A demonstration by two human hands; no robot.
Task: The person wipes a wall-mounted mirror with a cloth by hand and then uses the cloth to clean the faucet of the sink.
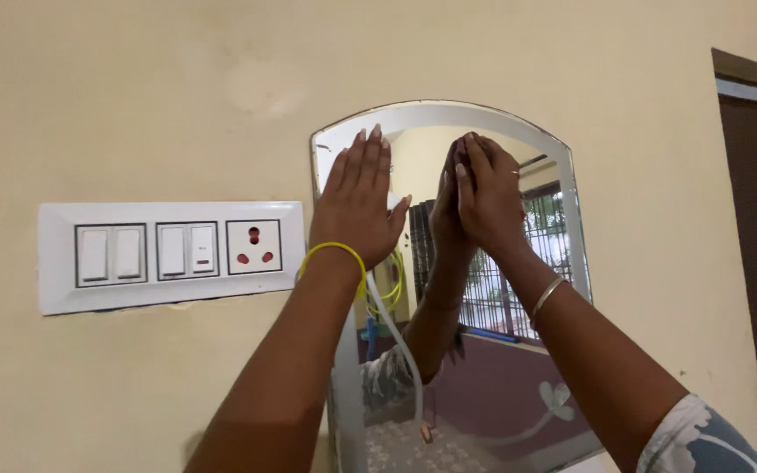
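An arch-topped wall mirror (501,385) hangs on a cream wall. My left hand (357,206) lies flat and open against the mirror's upper left part, fingers together and pointing up, with a yellow bangle (330,252) on the wrist. My right hand (488,197) presses flat on the glass near the top middle, meeting its own reflection; a silver bangle (545,296) sits on that wrist. Neither hand holds anything. A thin white cord (400,346) hangs down in front of the mirror below my left wrist.
A white switch plate (168,254) with several rocker switches and a socket is fixed to the wall left of the mirror. A dark door frame (755,219) stands at the right edge. The mirror reflects a barred window.
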